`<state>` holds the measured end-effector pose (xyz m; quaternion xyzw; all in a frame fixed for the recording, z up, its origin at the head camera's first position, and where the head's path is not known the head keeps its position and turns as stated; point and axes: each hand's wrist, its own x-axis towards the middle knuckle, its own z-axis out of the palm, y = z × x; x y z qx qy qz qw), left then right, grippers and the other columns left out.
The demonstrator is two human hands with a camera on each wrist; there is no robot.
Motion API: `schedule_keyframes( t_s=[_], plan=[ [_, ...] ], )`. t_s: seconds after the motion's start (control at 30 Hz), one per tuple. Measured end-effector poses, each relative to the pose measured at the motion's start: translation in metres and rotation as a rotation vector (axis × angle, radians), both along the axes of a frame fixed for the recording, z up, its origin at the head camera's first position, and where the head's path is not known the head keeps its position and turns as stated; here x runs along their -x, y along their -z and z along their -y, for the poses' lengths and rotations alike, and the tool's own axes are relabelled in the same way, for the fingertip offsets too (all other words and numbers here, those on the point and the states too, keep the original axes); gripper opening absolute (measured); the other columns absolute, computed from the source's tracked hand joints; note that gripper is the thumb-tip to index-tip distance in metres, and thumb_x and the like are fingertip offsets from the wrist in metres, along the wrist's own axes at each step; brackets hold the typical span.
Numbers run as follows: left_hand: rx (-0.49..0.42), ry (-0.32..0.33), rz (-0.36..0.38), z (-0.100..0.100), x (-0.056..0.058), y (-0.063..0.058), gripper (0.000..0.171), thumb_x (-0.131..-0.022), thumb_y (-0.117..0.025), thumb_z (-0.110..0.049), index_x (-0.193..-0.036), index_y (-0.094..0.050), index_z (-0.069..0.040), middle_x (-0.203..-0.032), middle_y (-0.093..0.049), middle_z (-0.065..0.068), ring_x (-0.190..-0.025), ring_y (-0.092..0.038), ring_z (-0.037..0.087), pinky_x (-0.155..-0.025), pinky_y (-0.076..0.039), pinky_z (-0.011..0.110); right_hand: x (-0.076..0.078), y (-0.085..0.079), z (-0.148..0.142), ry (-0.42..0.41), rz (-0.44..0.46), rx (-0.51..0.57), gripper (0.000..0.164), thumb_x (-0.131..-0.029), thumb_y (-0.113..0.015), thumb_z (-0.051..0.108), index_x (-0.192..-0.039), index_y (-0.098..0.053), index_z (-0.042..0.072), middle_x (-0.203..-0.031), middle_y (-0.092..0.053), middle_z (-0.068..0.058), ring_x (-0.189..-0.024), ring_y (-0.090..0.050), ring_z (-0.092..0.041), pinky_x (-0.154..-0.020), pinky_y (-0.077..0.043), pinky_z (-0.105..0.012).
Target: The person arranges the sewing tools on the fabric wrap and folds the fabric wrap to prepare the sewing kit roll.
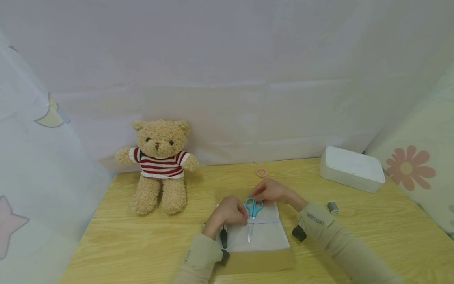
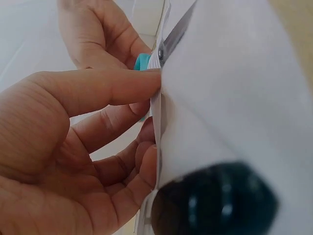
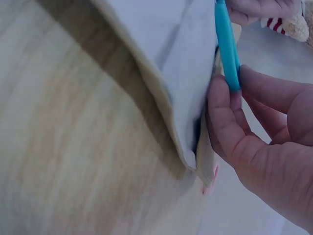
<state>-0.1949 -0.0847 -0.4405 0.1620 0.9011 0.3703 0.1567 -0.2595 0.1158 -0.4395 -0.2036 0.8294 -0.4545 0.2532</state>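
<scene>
Small scissors with light blue handles (image 1: 254, 208) lie blades down over a white cloth (image 1: 271, 240) on a tan sheet (image 1: 257, 263). A white band (image 1: 267, 221) runs across the cloth, level with the top of the blades. My right hand (image 1: 273, 191) pinches a blue handle loop (image 3: 228, 54) between thumb and fingers. My left hand (image 1: 232, 210) pinches the edge of the band, its thumb (image 2: 132, 87) close beside the scissors' pivot. Below the left hand, a black-handled tool (image 1: 224, 237) lies at the cloth's left side, its upper part hidden.
A teddy bear (image 1: 161, 169) in a striped shirt sits at the back left. Behind the cloth lies a pink ring (image 1: 261, 172). To the right are a grey thread spool (image 1: 333, 208) and a white box (image 1: 351, 167). Fabric walls surround the wooden table (image 1: 134, 244).
</scene>
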Motion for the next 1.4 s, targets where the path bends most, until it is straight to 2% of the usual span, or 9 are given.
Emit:
schedule_keyframes(
  t_s=[0.2, 0.5, 0.77, 1.1, 1.4],
  plan=[
    [-0.040, 0.010, 0.031, 0.0017, 0.0004, -0.0006, 0.006, -0.069, -0.077, -0.005, -0.069, -0.073, -0.009, -0.065, -0.062, -0.008, -0.066, -0.050, 0.010, -0.061, -0.042, 0.026, -0.0048, 0.0033, 0.0077, 0.017, -0.029, 0.034, 0.014, -0.084, -0.068, 0.001, -0.097, -0.073, -0.003, -0.094, -0.071, -0.010, -0.068, -0.061, -0.012, -0.062, -0.051, -0.026],
    [-0.049, 0.026, -0.006, 0.0043, 0.0028, 0.0012, 0.008, -0.070, -0.076, -0.007, -0.066, -0.071, -0.012, -0.063, -0.061, -0.009, -0.063, -0.049, 0.009, -0.057, -0.039, 0.024, -0.0051, 0.0065, 0.0100, -0.070, -0.092, 0.080, 0.014, -0.085, -0.068, 0.001, -0.097, -0.072, -0.005, -0.094, -0.071, -0.013, -0.076, -0.063, -0.012, -0.064, -0.051, -0.027],
    [-0.058, 0.024, -0.005, 0.0034, 0.0042, 0.0022, 0.008, -0.070, -0.077, -0.008, -0.067, -0.071, -0.012, -0.063, -0.061, -0.009, -0.062, -0.048, 0.008, -0.057, -0.040, 0.023, -0.0062, 0.0041, 0.0028, -0.081, -0.043, 0.097, 0.019, -0.085, -0.066, -0.004, -0.102, -0.068, -0.010, -0.098, -0.070, -0.017, -0.088, -0.066, -0.021, -0.073, -0.052, -0.029],
    [-0.077, 0.045, -0.014, 0.0043, 0.0040, 0.0019, 0.008, -0.073, -0.077, -0.008, -0.067, -0.073, -0.012, -0.064, -0.062, -0.009, -0.062, -0.049, 0.007, -0.058, -0.040, 0.023, -0.0090, 0.0078, 0.0073, -0.060, -0.071, 0.132, 0.015, -0.081, -0.070, -0.003, -0.095, -0.069, -0.009, -0.092, -0.070, -0.019, -0.082, -0.067, -0.022, -0.069, -0.052, -0.027],
    [-0.092, 0.027, -0.002, 0.0048, 0.0036, 0.0033, 0.006, -0.072, -0.077, -0.007, -0.069, -0.073, -0.010, -0.064, -0.060, -0.008, -0.064, -0.048, 0.009, -0.059, -0.039, 0.024, -0.0092, 0.0061, 0.0067, -0.077, -0.048, 0.120, 0.012, -0.082, -0.070, -0.003, -0.093, -0.070, -0.008, -0.089, -0.071, -0.016, -0.077, -0.066, -0.014, -0.067, -0.052, -0.026]
  ],
)
